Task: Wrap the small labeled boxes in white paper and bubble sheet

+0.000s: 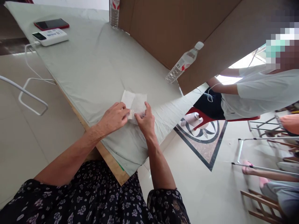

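Left hand (114,118) and right hand (146,123), palms down, pinch the white cloth (137,101)

Red phone (51,24), power bank (50,36), water bottle (184,62)

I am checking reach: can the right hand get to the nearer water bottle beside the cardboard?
Probably yes: the right hand is on the white cloth, and only bare table cover lies between it and the bottle.
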